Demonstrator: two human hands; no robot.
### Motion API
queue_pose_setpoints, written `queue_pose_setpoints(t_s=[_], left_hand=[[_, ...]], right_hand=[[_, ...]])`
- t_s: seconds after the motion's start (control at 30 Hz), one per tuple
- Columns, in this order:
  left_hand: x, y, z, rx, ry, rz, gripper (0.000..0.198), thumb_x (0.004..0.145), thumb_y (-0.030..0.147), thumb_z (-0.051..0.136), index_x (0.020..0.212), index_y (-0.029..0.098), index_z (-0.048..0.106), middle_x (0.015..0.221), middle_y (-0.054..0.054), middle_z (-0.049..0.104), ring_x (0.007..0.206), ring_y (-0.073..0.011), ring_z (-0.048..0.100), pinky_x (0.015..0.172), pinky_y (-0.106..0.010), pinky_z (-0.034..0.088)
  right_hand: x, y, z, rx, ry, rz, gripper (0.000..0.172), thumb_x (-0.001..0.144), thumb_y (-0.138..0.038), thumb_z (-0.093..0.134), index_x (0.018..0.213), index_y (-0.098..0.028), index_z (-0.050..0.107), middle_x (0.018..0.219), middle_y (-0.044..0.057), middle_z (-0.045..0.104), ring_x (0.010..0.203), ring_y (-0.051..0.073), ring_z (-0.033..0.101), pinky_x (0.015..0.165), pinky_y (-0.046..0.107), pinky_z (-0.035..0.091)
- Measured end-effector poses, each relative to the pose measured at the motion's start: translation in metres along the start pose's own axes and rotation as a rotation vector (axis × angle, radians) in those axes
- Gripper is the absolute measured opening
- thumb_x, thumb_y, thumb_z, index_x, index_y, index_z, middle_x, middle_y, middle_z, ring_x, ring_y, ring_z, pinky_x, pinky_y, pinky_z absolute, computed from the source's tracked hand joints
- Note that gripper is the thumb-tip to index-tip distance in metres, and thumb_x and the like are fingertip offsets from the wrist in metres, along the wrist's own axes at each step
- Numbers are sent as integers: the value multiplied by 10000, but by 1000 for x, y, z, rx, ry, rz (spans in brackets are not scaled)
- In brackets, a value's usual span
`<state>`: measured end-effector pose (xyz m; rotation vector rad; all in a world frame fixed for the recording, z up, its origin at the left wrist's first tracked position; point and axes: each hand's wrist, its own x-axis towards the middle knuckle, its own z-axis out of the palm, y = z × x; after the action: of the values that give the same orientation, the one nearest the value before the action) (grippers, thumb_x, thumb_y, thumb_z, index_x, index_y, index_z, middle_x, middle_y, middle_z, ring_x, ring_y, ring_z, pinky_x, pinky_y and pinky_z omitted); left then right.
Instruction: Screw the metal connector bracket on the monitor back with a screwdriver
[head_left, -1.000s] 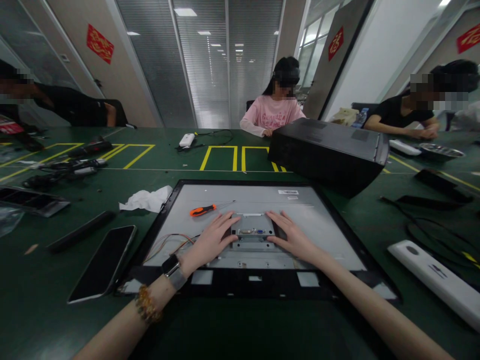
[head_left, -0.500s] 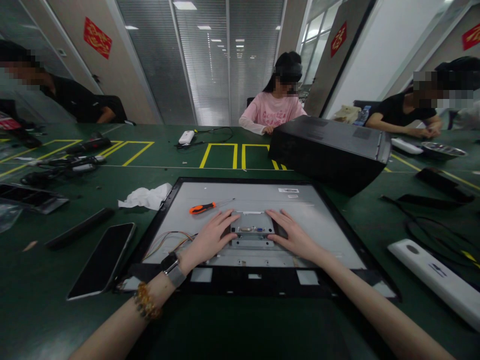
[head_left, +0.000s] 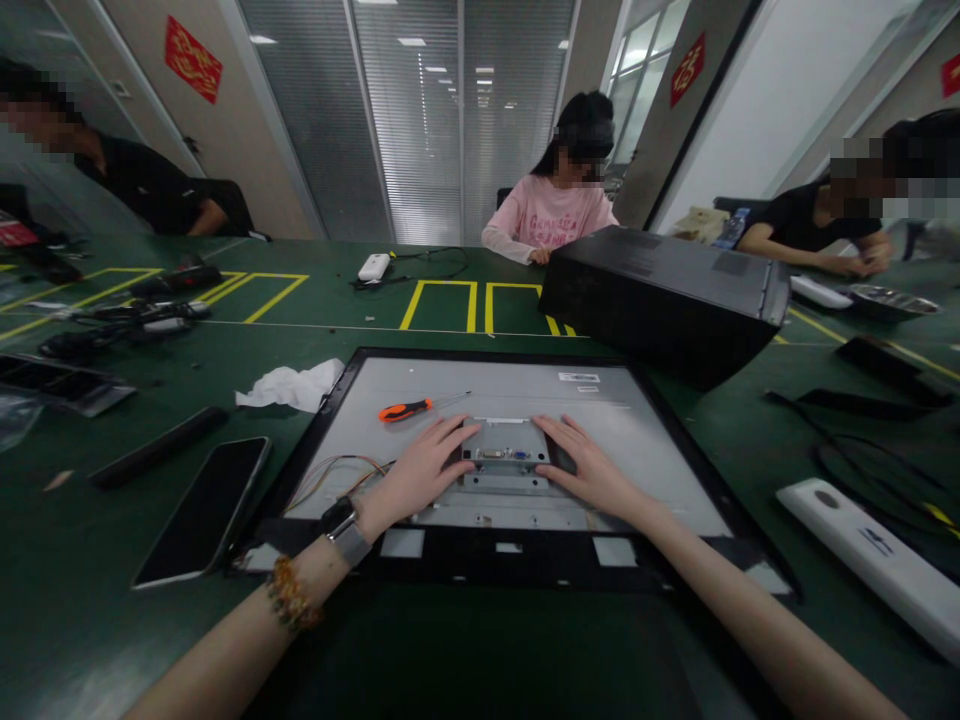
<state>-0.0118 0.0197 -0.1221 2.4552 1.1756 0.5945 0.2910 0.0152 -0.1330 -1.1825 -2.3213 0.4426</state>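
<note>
A monitor panel (head_left: 660, 440) with a black frame lies on its front, its grey metal back facing up. At its middle sits a metal port box (head_left: 504, 437) with video connectors on the side towards me. My left hand (head_left: 427, 462) grips the box's left side, thumb low and fingers on top. From the right, my right hand (head_left: 585, 458) holds the opposite side in the same way. An orange and black screwdriver (head_left: 405, 411) rests on the panel beyond my left hand. Thin coloured wires (head_left: 330, 466) run out left of the box, partly behind my left hand.
Left of the panel are a phone (head_left: 206, 510), a black bar (head_left: 159, 447) and a crumpled tissue (head_left: 292, 385). A large black casing (head_left: 660, 300) stands behind it at right. A white device (head_left: 874, 555) and cables lie right. Co-workers sit across the green table (head_left: 322, 345).
Both hands keep their hold on the port box, which stays in place on the panel. The view has shifted very slightly.
</note>
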Motion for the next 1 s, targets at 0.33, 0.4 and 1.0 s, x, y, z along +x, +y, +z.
queue_pose_setpoints(t_s=[0.33,0.4,1.0], left_hand=[[-1,1,0,-9,-29,-16,459,981,315,562,1420,313,430,1503,-52,403,1378,-259,372,1154,-505,291],[-2,2,-1,-39,-20,-13,448,978,317,565,1409,324,445,1491,-49,406,1367,-266,381,1142,-508,312],[-8,15,-19,-468,-60,39,560,683,291,849,1199,261,633,1142,-38,537,1039,-237,561,919,-430,491]], right_hand=[[0,6,-2,121,60,10,562,873,-395,663,1402,-305,498,1388,71,586,1314,290,499,1160,598,257],[0,3,-4,159,57,27,543,859,-381,674,1377,-306,528,1373,69,599,1322,300,490,1147,606,278],[-19,-23,-13,312,68,-82,458,718,-285,759,1080,-260,481,1179,91,617,1165,313,582,1072,559,369]])
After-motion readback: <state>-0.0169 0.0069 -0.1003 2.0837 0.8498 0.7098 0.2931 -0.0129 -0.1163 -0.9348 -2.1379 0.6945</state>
